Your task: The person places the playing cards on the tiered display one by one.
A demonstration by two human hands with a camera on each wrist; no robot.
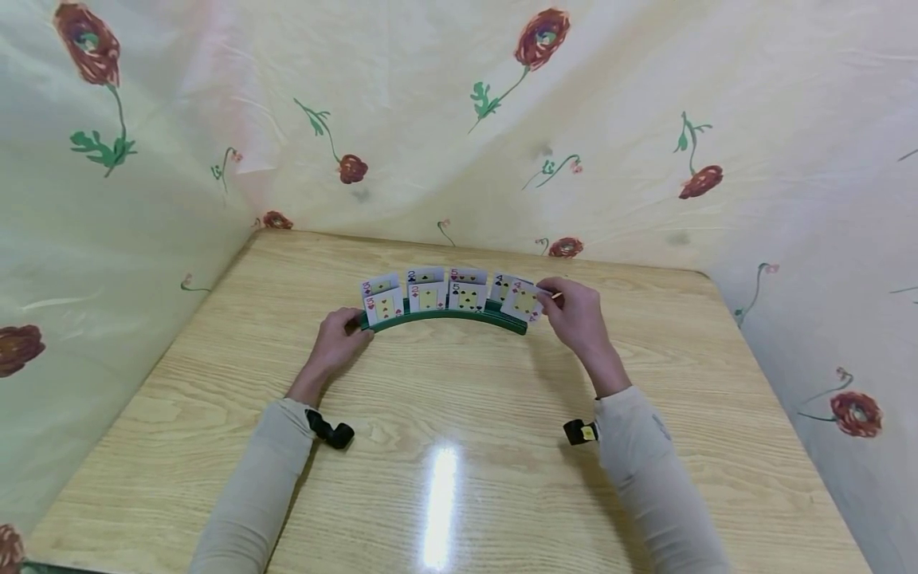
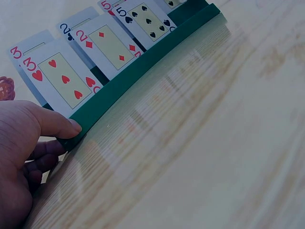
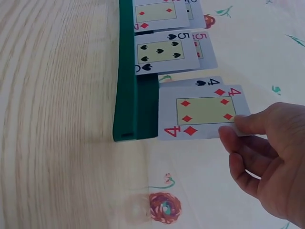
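A curved green card holder (image 1: 448, 314) stands on the table with playing cards upright in two rows. My left hand (image 1: 340, 339) grips its left end, thumb on the front face and fingers behind. At the right end my right hand (image 1: 577, 315) pinches the four of diamonds (image 3: 205, 112) by a corner, in front of the four of spades (image 1: 500, 287). The pinched card is tilted; its lower edge looks clear of the front slot. Along the front row are the three of hearts (image 2: 62, 78), the two of diamonds (image 2: 107, 45) and the five of spades (image 3: 167, 51).
The wooden table (image 1: 459, 399) spreads out around the holder, with a bright light reflection near its front. Flower-patterned sheeting (image 1: 430, 119) hangs behind and at both sides. Each wrist wears a small black camera, such as the left one (image 1: 333, 432).
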